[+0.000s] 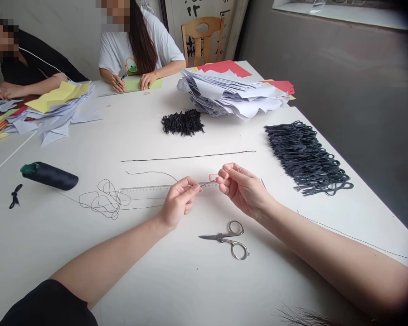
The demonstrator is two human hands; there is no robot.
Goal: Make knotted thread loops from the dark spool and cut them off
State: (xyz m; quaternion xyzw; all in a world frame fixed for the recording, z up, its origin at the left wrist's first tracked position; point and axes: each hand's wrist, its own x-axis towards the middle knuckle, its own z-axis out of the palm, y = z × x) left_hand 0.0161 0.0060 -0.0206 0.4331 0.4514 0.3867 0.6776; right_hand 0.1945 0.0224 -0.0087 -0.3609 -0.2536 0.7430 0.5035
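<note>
Crosswise, thread (208, 184) runs between left hand (179, 201) and right hand (243, 189), both pinching it.

The head view looks forward — and down — close over the table (139, 285).

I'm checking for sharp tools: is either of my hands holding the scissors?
No, the scissors lie on the white table, apart from both the left hand and the right hand.
</note>
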